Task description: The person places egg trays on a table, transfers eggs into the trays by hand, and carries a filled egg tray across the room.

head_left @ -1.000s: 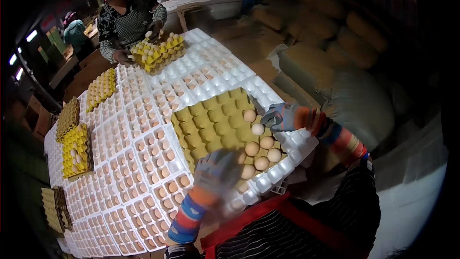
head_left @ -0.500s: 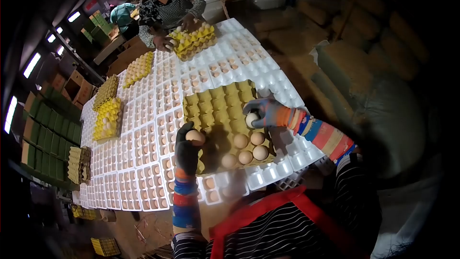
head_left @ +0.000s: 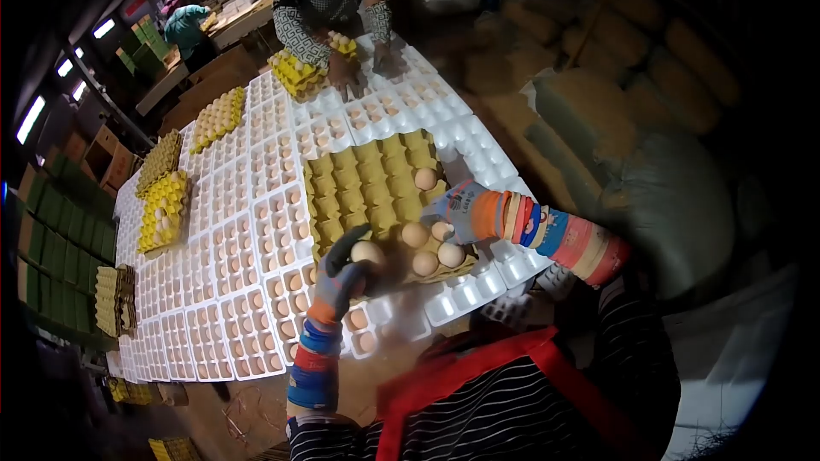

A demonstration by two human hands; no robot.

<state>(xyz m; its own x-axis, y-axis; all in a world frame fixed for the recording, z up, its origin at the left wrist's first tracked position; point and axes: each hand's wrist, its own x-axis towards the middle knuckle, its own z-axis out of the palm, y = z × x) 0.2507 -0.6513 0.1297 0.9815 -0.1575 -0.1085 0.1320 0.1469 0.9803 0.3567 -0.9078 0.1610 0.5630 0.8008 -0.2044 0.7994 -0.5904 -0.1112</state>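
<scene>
A moulded pulp egg tray [head_left: 359, 179] lies before me on white plastic egg packs, with several eggs in its near right part. My left hand [head_left: 340, 277], in a dark-tipped grey glove, is closed round a pale egg [head_left: 367, 254] over the tray's near left corner. My right hand [head_left: 459, 212], in a grey glove, is at the tray's right side, its fingers curled on an egg [head_left: 442, 230] they partly cover. Another egg [head_left: 425, 178] sits alone in a cup just beyond the right hand.
White egg packs [head_left: 248, 324] filled with eggs cover the left of the table. Yellow trays of eggs [head_left: 162, 213] stand on them. Across the table, a co-worker [head_left: 329, 8] reaches over a yellow tray [head_left: 295, 72]. Large sacks [head_left: 666, 196] stand at the right.
The egg that was in my right hand now sits in the tray, and that hand has moved nearer to me, onto another egg. My left hand has moved right. The co-worker's hands have shifted.
</scene>
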